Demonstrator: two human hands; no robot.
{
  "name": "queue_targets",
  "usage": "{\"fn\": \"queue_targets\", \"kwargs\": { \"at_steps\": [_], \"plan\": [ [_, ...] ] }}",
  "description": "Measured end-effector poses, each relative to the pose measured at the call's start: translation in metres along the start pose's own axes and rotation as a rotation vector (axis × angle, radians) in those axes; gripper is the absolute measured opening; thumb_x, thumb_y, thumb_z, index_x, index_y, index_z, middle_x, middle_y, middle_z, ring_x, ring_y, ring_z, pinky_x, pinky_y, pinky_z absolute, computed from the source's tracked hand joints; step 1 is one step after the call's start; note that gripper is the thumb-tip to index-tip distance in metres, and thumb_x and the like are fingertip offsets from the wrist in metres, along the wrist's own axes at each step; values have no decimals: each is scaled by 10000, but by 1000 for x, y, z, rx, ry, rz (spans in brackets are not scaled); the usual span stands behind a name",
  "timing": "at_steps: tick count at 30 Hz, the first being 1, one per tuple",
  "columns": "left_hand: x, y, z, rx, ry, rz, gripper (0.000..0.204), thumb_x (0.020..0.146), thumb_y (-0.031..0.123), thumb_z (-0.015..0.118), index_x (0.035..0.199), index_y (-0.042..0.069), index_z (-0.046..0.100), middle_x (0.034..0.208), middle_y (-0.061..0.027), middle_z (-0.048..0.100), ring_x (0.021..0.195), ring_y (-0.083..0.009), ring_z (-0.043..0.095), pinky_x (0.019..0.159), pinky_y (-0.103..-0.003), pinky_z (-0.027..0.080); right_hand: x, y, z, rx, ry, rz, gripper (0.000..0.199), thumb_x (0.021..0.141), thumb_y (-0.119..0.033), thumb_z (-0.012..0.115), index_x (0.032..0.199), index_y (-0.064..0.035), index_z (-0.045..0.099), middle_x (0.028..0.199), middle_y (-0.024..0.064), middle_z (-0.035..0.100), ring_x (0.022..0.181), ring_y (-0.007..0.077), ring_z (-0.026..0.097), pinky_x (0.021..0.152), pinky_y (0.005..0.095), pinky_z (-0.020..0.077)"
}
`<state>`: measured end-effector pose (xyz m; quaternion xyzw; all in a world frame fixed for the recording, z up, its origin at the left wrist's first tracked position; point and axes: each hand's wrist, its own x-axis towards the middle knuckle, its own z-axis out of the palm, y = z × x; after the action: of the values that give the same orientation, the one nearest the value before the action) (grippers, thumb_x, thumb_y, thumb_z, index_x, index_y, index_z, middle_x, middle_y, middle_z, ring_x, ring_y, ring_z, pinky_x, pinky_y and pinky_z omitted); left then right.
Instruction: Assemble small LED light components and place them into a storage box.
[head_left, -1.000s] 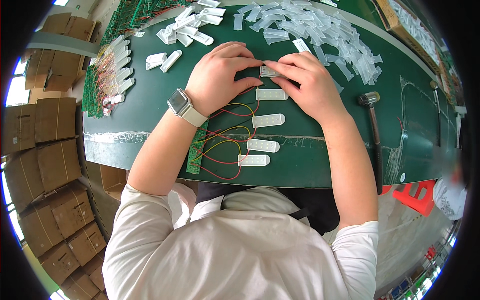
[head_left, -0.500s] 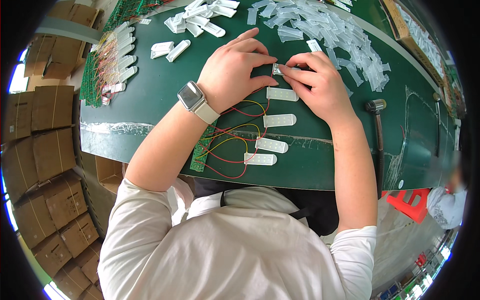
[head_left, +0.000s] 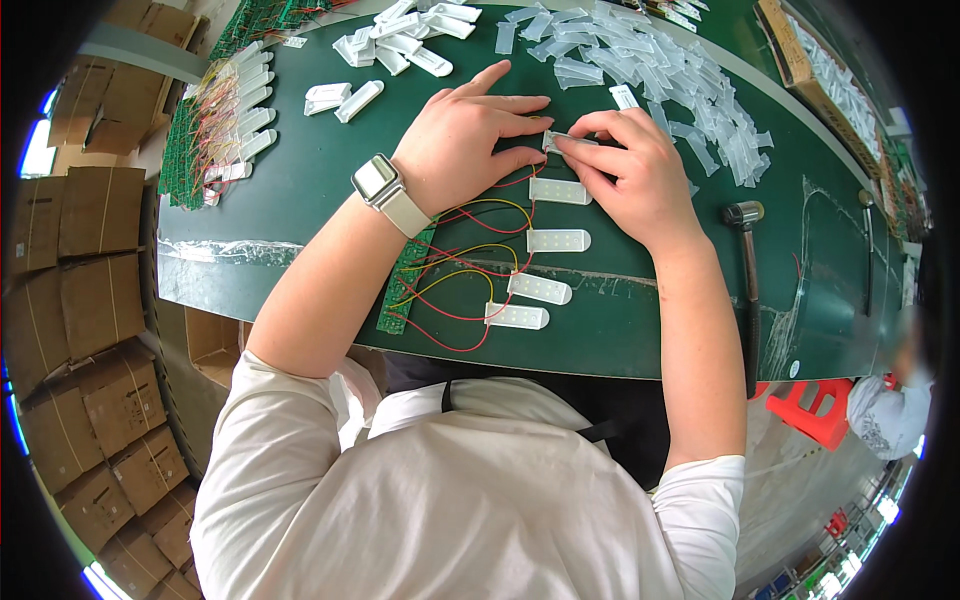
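Fingers of your right hand point(head_left: 640, 170) pinch the small white light strip point(head_left: 556, 140); left hand point(head_left: 468, 130) steadies it flat. Light, stiff plastic, thin wires, so grip its edges.

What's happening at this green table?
A person presses the left hand flat on the green table while the right hand pinches a small white module at its fingertips. Four more white modules, joined by red and yellow wires to a green circuit board, lie below.

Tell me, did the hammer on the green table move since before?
No. The hammer lies at the same spot on the green table, right of the right hand and near the table's front edge. Only the camera view shifted.
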<state>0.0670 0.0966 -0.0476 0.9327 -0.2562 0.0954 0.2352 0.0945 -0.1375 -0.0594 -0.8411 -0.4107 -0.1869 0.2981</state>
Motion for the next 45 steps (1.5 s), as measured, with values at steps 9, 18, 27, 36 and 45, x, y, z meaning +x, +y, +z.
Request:
{"fn": "queue_targets", "kwargs": {
  "at_steps": [9,18,27,36,45],
  "plan": [
    [0,3,2,-24,14,-76,365,811,269,829,1164,188,783,1398,-67,639,1417,-371,461,1097,-453,465,-1,3,3,98,-10,54,125,808,-111,787,933,-112,795,931,-38,696,840,186,604,773,334,532],
    [5,0,4,-3,37,-137,386,773,330,854,1134,209,795,1369,-72,659,1398,-362,488,1087,-450,476,1,2,10,143,29,103,229,797,-82,790,1025,-99,777,974,11,745,918,222,640,808,347,549],
    [4,8,7,97,61,-163,411,784,415,833,1151,235,790,1382,-58,652,1399,-347,489,1102,-470,453,1,2,9,160,41,123,261,800,-81,793,1060,-105,771,983,23,744,914,231,638,807,350,547],
    [0,11,6,209,42,-133,485,792,421,823,1242,256,746,1388,-35,649,1394,-319,499,1101,-493,429,0,1,11,152,60,128,264,795,-81,798,1058,-92,769,981,48,743,925,241,642,804,355,545],
    [4,7,0,139,126,-53,342,716,321,870,1010,155,814,1166,-32,719,1144,-265,623,990,-415,500,0,0,11,150,50,135,267,790,-81,801,1056,-81,765,980,57,738,932,253,643,814,360,543]
  ]
}}
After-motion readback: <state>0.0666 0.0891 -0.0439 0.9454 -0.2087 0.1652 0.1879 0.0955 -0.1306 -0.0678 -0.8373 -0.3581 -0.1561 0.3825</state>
